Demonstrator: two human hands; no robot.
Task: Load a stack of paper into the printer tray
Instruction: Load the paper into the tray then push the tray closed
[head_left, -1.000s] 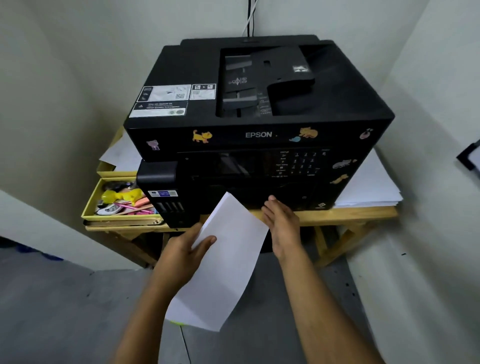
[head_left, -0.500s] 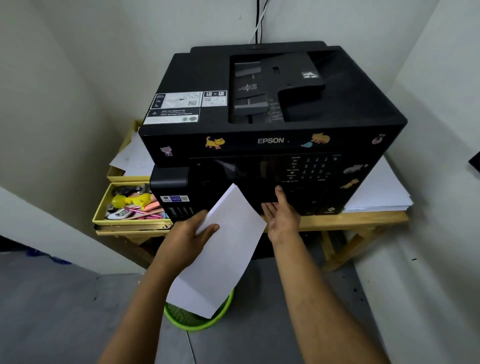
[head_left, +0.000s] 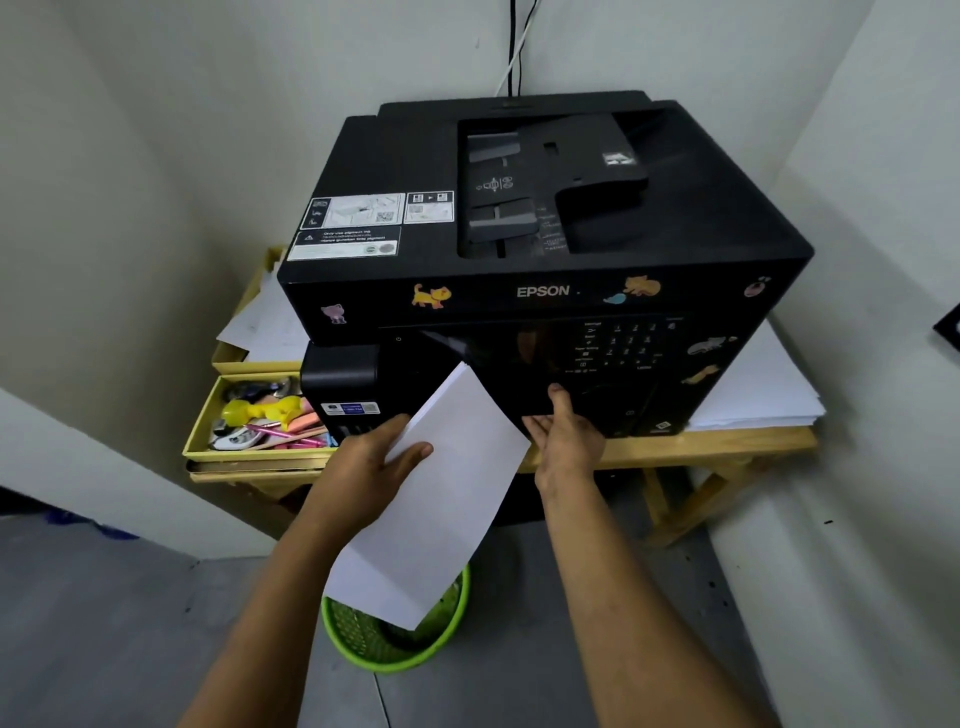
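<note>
A black Epson printer (head_left: 545, 244) with cat stickers stands on a wooden table (head_left: 727, 447). My left hand (head_left: 363, 467) grips a thin stack of white paper (head_left: 441, 499), tilted, its top corner against the printer's front. My right hand (head_left: 563, 436) rests with fingers spread and flat on the printer's lower front panel, just right of the paper. No paper tray shows open; the lower front is hidden behind my hands and the paper.
A second pile of white paper (head_left: 758, 395) lies on the table right of the printer. A yellow tray (head_left: 202, 436) of pens and small items sits at the left, loose sheets (head_left: 265, 322) behind it. A green basket (head_left: 395, 644) stands on the floor.
The view has shifted back and down, so the green basket has come into sight. My right hand slid a little higher on the front panel. The left hand still holds the paper.
</note>
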